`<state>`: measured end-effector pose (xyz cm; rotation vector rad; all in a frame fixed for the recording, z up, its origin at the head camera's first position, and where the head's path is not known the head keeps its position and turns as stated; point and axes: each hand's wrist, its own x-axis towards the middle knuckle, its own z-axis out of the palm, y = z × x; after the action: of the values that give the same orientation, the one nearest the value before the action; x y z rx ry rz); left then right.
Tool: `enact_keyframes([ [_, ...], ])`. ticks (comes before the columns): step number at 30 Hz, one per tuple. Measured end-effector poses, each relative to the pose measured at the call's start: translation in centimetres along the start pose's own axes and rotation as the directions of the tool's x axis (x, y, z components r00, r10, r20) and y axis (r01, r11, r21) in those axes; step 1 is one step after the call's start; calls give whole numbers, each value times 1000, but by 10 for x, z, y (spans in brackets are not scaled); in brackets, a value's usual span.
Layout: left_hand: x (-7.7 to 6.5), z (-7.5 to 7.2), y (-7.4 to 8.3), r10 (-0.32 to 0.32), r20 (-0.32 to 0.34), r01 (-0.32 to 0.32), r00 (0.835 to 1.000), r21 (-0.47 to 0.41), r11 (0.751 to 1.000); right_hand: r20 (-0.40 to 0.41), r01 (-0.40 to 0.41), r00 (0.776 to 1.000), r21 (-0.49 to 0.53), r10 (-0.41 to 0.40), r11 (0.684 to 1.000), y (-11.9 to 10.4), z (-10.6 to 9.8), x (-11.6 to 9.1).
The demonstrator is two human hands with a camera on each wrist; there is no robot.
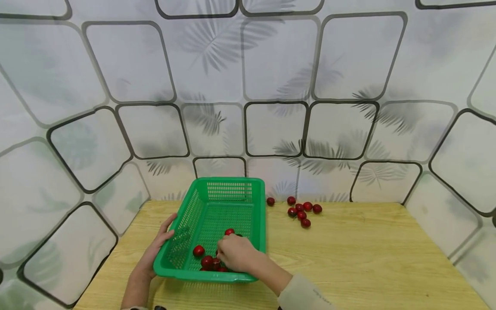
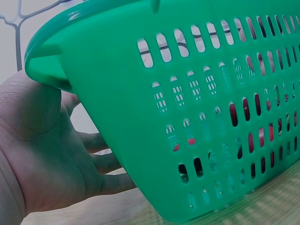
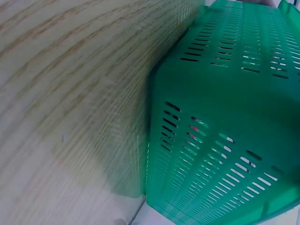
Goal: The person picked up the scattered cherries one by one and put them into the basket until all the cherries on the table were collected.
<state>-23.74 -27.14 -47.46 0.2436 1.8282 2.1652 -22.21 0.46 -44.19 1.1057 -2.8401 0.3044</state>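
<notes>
Booth-like place: leaf-print walls (image 1: pixel 279 129) around wood tabletop (image 1: pixel 368 249).

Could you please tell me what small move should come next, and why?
I would probably lift the right hand straight up, clear of the green basket, before moving it sideways. It reaches over the near-right corner, down among the red fruits inside, while other fruits lie on the table to the right. The left hand rests against the basket's left side.
</notes>
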Motion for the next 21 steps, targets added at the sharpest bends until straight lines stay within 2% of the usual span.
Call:
enact_keyframes([
  [13, 0, 3, 1, -23, -48, 23, 999, 11, 1000, 46, 51, 998, 19, -51, 999, 0, 1, 1],
  [21, 0, 2, 1, -21, -37, 22, 999, 18, 1000, 59, 49, 997, 34, -51, 998, -1, 0, 2],
])
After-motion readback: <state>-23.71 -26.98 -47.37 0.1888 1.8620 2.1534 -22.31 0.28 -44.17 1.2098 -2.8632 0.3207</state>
